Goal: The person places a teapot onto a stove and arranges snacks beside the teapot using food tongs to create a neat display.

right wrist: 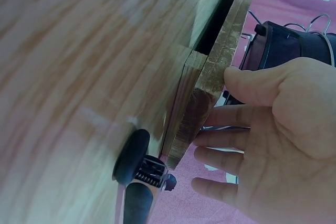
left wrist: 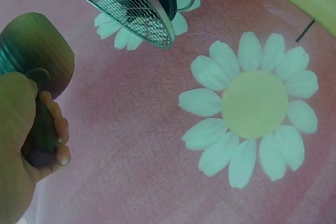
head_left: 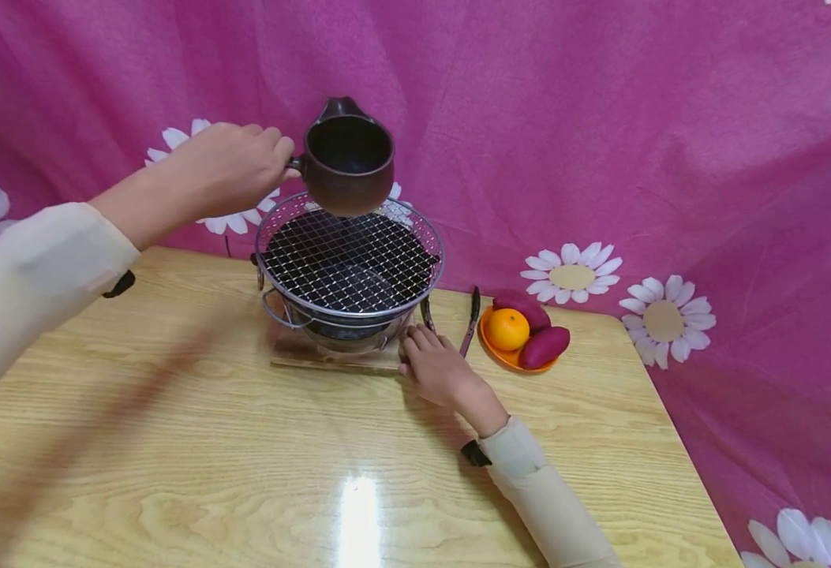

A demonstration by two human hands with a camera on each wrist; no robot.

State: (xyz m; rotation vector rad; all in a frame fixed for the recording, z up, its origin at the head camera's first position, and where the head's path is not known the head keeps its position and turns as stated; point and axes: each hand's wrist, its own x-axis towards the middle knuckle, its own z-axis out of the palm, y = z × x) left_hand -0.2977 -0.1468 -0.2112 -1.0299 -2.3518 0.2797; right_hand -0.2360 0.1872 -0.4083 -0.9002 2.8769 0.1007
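My left hand (head_left: 233, 166) grips the side handle of a dark brown pot (head_left: 351, 189) with a pouring spout. The pot is raised over the back of a round grill (head_left: 347, 315) topped with a wire mesh (head_left: 358, 264). In the left wrist view, the fingers (left wrist: 60, 129) curl round the dark handle (left wrist: 42, 135). Lower down, my right hand (head_left: 439, 367) is at the right end of the wooden board (head_left: 337, 363) under the grill. In the right wrist view, the thumb touches the board's edge (right wrist: 210, 82), and the fingers extend beside its end, fairly straight.
Right of the grill, an orange plate (head_left: 503, 359) bears an orange (head_left: 507, 329) and purple sweet potatoes (head_left: 546, 347). A slender black-and-brown tool (head_left: 472, 319) lies between plate and grill. A pink flowered cloth (head_left: 529, 142) hangs behind the wooden table (head_left: 245, 457).
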